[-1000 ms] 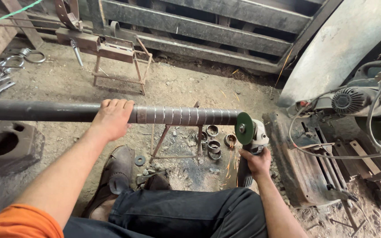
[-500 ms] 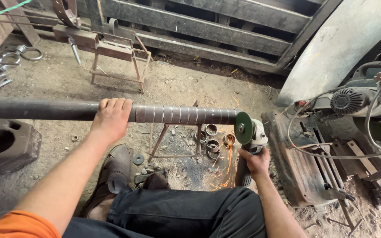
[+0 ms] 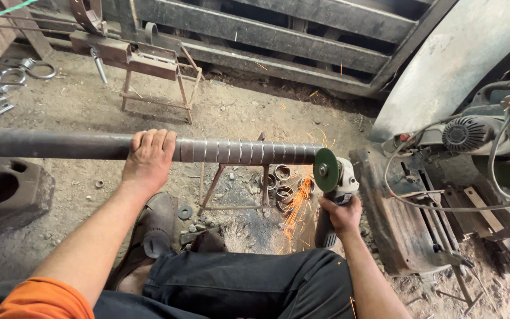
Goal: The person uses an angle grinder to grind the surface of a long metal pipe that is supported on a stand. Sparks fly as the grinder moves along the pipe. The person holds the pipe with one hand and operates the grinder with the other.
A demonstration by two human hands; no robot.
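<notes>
The left hand [image 3: 149,158] lies over the top of a long dark steel pipe [image 3: 60,145], palm down, fingers curled over the far side and closed on it. The right hand [image 3: 340,214] is wrapped tight around the dark handle of an angle grinder [image 3: 336,180], fingers fully closed. The grinder's green disc [image 3: 325,169] stands on edge against the right end of the pipe, and orange sparks [image 3: 295,207] fall from that spot toward the ground. The pipe runs level across the view from the left edge to the disc, and its right stretch is marked by evenly spaced rings around it. It rests on a small metal stand [image 3: 231,189] just below that ringed part. Short cut rings of pipe [image 3: 282,183] lie on the dirt floor [image 3: 237,112] under the end, near the sparks. The person's dark trousers [image 3: 237,283] and a worn shoe [image 3: 154,227] show below the pipe. A heavy block with a round hole [image 3: 4,192] sits on the ground at left, and a grey motor with loose cables [image 3: 464,133] at right.
</notes>
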